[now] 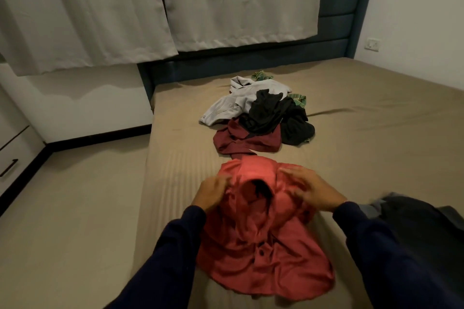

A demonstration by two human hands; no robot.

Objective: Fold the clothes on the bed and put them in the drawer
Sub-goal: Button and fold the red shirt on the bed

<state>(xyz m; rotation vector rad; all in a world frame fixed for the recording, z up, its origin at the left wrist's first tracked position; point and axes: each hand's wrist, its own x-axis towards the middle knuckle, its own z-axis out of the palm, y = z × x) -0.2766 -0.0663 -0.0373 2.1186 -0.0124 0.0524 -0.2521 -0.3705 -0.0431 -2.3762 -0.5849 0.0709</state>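
A red button-up shirt lies crumpled on the tan bed sheet, close to the near edge. My left hand grips the shirt's left shoulder near the collar. My right hand grips the right shoulder; its fingers are blurred. Farther up the bed sits a pile: a maroon garment, black clothes, a light grey hoodie and a green patterned piece. At the far left edge are white drawers with black handles.
A dark folded garment lies on the bed at my right. A dark blue headboard and grey curtains stand behind the bed. Tan floor runs along the bed's left side. A wall socket is at the right.
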